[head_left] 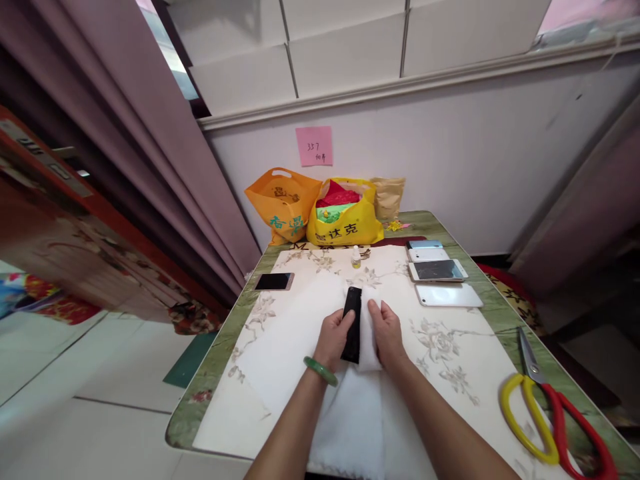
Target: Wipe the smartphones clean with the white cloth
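Observation:
A black phone point(353, 325) lies between my hands over the middle of the table. My left hand point(334, 339), with a green bangle at the wrist, grips its left edge, thumb on top. Folded white padding point(369, 333) stands along the phone's right side, and my right hand point(387, 331) holds it, fingers closed behind it. Under and in front of my hands a white sheet point(350, 420) of soft material spreads toward the near edge. What is beneath the phone is hidden.
Several phones point(439, 270) lie at the right; another phone point(275, 281) lies at the left. Large scissors point(535, 373) rest at the near right. A small bottle point(356, 257) stands beyond my hands. An orange bag point(283, 203), a yellow bag point(345, 230) and a brown pouch point(389, 195) stand at the back.

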Demonstrator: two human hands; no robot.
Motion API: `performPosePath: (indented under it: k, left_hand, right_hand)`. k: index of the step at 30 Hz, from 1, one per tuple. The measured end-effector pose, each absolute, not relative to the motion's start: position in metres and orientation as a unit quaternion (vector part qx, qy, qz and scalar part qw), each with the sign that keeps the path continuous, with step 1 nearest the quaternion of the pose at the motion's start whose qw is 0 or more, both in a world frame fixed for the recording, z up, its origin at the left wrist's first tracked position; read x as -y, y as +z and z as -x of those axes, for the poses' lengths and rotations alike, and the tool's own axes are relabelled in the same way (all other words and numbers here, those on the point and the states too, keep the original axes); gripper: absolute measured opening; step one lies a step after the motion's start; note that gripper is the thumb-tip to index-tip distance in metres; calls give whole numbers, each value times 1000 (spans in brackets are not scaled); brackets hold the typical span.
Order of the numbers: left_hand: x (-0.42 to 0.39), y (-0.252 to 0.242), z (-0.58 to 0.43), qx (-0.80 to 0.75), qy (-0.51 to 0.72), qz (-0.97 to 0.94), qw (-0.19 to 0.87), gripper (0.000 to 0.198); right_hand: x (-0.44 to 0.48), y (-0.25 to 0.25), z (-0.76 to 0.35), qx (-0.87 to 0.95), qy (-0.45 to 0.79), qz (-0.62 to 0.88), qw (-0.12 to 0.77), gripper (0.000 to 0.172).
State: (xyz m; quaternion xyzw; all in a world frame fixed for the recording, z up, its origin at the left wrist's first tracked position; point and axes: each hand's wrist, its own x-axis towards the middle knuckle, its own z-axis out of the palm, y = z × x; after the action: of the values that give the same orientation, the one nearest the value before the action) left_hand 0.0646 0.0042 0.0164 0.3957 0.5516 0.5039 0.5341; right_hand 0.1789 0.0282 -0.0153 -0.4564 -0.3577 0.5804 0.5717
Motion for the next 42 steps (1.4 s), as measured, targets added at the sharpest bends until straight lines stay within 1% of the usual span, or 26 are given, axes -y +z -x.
performPosePath:
  k: [2,7,10,13,17,21,24,26,31,35,38,42]
  left_hand:
    - [-8,15,-69,-561,532,-378,509,41]
    - [-25,14,-78,-551,646,-276,450,40]
    - [-35,16,-74,-548,676,-242,430,40]
    - [-37,16,-68,-562,651,-278,428,38]
    - [-23,13,-63,-583,579,-376,428,35]
    - [-5,8,-62,-578,491,-446,475,36]
    - [-1,6,-64,-572,479,-446,493,37]
    - [-6,6,-66,-574,510,-420,484,38]
    - [-30,11,-70,-564,645,-292,425,41]
    - [-34,10,-72,-553,711,-217,376,41]
    - [-34,10,-77,-530,747,-171,363,41]
    - [-42,19,-87,-516,777,-123,340,39]
  right_hand:
    - [-27,-15,-178,394,569,457,559,35]
    - [-27,-16,-178,483,548,446,517,36]
    - [-27,-18,-177,513,549,432,500,36]
    - [-27,-19,-177,505,567,419,499,37]
    - [-29,-20,-178,441,591,426,524,37]
    - [-33,-21,-180,313,632,431,563,37]
    - [-34,-21,-180,279,628,437,581,38]
    - [-33,-21,-179,327,615,441,566,40]
    - [-29,-21,-176,466,601,410,504,41]
    - [-29,-21,-176,491,610,400,475,41]
    - [-31,-23,-178,509,604,406,460,40]
    - [-34,-27,-178,529,571,422,465,38]
